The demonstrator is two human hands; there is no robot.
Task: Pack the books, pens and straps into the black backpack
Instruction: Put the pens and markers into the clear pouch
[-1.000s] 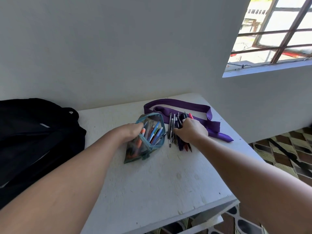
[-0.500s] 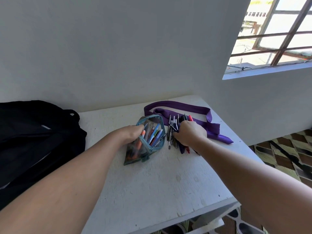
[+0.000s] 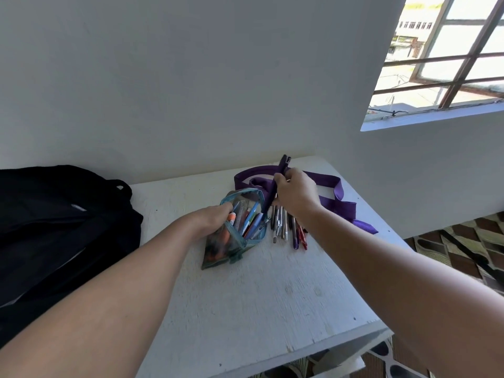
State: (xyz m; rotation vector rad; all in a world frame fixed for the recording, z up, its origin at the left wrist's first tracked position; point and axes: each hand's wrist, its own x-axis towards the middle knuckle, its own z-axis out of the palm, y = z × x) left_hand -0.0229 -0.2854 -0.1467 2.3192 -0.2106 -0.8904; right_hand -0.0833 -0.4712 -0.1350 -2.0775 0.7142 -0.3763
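A clear teal-edged pencil pouch (image 3: 240,241) lies unzipped on the white table (image 3: 272,296), with several pens inside. My left hand (image 3: 215,218) grips its near rim and holds the mouth wide. My right hand (image 3: 296,193) pinches a dark purple pen (image 3: 274,186), lifted and tilted with its lower tip at the pouch mouth. Several loose pens (image 3: 286,227) lie in a row just right of the pouch. A purple strap (image 3: 338,192) curls behind them. The black backpack (image 3: 54,227) sits at the table's left end. No books are in view.
A white wall stands close behind the table. A barred window (image 3: 441,64) is at upper right. The table's right and near edges drop to a patterned tile floor (image 3: 463,249).
My right hand has risen from the row of pens, carrying one dark pen up and left toward the pouch mouth. My left hand keeps hold of the pouch.
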